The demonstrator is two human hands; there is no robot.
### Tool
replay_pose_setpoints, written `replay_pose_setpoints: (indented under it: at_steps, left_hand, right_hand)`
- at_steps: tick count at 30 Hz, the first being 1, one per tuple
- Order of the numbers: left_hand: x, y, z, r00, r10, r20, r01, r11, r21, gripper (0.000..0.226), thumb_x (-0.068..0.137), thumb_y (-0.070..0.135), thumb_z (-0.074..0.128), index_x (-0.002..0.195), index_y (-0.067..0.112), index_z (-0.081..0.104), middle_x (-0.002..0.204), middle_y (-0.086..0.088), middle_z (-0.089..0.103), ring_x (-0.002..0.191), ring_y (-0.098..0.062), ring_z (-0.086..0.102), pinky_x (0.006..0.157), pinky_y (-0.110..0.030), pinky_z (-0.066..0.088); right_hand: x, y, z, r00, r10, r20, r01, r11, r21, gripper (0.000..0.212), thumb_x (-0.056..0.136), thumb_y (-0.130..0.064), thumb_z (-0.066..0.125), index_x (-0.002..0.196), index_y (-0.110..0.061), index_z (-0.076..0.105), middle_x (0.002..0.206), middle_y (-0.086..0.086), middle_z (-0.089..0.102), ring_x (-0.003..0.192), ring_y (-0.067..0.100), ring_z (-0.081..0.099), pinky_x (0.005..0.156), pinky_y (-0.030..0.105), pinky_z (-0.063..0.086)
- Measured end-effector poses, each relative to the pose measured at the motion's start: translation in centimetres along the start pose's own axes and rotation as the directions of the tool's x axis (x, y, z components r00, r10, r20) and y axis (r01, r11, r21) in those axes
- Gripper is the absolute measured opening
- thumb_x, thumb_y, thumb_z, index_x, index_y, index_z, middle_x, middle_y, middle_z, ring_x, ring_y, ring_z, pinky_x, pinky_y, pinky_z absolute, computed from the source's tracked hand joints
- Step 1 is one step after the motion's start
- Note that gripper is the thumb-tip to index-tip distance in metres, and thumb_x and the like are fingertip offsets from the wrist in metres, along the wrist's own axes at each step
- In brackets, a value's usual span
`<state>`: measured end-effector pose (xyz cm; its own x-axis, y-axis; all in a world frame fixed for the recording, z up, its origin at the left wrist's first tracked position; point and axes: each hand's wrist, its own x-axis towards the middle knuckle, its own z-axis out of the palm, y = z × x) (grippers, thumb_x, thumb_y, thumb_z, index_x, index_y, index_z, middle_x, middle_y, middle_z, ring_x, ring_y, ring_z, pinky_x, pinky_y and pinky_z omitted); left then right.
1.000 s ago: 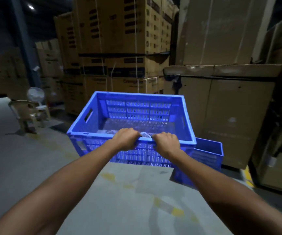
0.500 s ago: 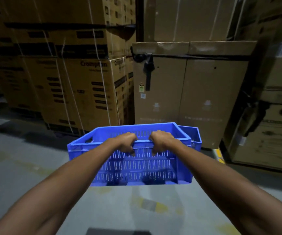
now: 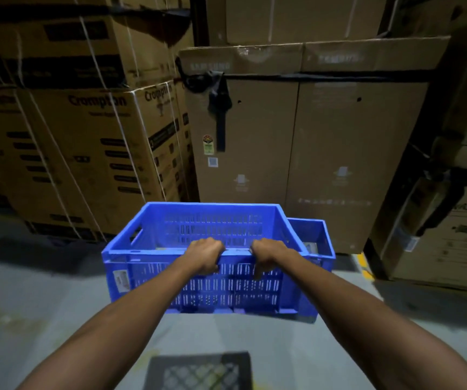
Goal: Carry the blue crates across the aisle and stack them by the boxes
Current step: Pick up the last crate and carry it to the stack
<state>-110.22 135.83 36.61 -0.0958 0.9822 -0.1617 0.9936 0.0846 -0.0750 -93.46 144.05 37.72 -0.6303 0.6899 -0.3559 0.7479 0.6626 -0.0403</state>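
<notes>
I hold a blue slotted crate (image 3: 153,280) out in front of me, above the grey floor. My left hand (image 3: 207,256) and my right hand (image 3: 267,256) both grip its near rim, close together near the middle. The crate looks empty as far as its inside shows. A second blue crate (image 3: 315,240) sits on the floor behind it to the right, partly hidden, right against a tall brown cardboard box (image 3: 297,153).
Strapped cardboard boxes (image 3: 86,153) are stacked high on the left, and more boxes (image 3: 451,235) stand on the right. A yellow floor marking (image 3: 365,266) runs by the right boxes. A dark grid shadow (image 3: 198,371) lies on the floor near my feet.
I have come closer to the boxes, which now fill the view. The crate in my hands has moved nearer to the crate on the floor. My grip is unchanged.
</notes>
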Motion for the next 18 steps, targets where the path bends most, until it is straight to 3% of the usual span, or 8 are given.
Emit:
replay_pose_setpoints:
  at_steps: [2,5,9,12,18]
  left_hand:
    - [3.4,-0.7,-0.1,1.000,-0.007,-0.024,0.008,0.999,0.033,0.021,0.081,0.025,0.071,0.096,0.015,0.060,0.110,-0.013,0.063,0.106,-0.034,0.059,0.082,-0.041,0.047]
    - [7.2,-2.0,-0.2,0.998,-0.038,-0.058,0.041,0.998,0.045,0.019,0.080,0.026,0.067,0.097,0.019,0.061,0.112,-0.011,0.064,0.107,-0.033,0.059,0.081,-0.038,0.046]
    - [12.2,-4.4,-0.2,0.995,-0.037,-0.090,0.042,0.998,0.048,0.024,0.084,0.032,0.065,0.103,0.019,0.061,0.112,-0.011,0.064,0.108,-0.033,0.060,0.083,-0.039,0.046]
    - [15.6,-6.1,0.2,0.994,-0.019,-0.112,0.024,0.999,0.043,0.023,0.085,0.034,0.065,0.102,0.019,0.060,0.109,-0.010,0.065,0.106,-0.033,0.061,0.080,-0.038,0.047]
    - [23.2,-10.0,0.9,0.995,0.058,-0.085,-0.052,0.996,0.073,0.013,0.087,0.024,0.060,0.098,0.018,0.063,0.103,-0.012,0.067,0.100,-0.034,0.063,0.075,-0.038,0.047]
  right_hand:
    - [3.2,1.8,-0.7,1.000,-0.005,-0.015,0.005,1.000,-0.013,0.037,0.068,-0.034,0.085,0.089,-0.016,0.059,0.105,0.010,0.066,0.098,0.028,0.063,0.072,0.037,0.048]
    - [6.9,3.3,-1.1,0.984,-0.014,-0.176,0.012,1.000,-0.016,0.018,0.082,-0.015,0.066,0.098,-0.013,0.060,0.110,0.014,0.061,0.104,0.034,0.061,0.081,0.043,0.049]
    - [11.3,4.3,-1.7,0.943,-0.029,-0.331,0.011,0.998,-0.054,0.022,0.084,-0.002,0.052,0.097,-0.015,0.062,0.105,0.013,0.064,0.099,0.035,0.062,0.072,0.038,0.045]
    - [14.4,5.0,-2.3,0.924,-0.028,-0.381,-0.005,0.996,-0.085,0.022,0.085,-0.002,0.051,0.097,-0.017,0.063,0.103,0.012,0.065,0.098,0.034,0.062,0.067,0.035,0.037]
    - [23.1,6.0,-2.5,0.910,0.006,-0.415,-0.039,0.997,-0.071,0.018,0.088,-0.009,0.050,0.097,-0.018,0.063,0.097,0.010,0.067,0.090,0.034,0.062,0.064,0.035,0.040]
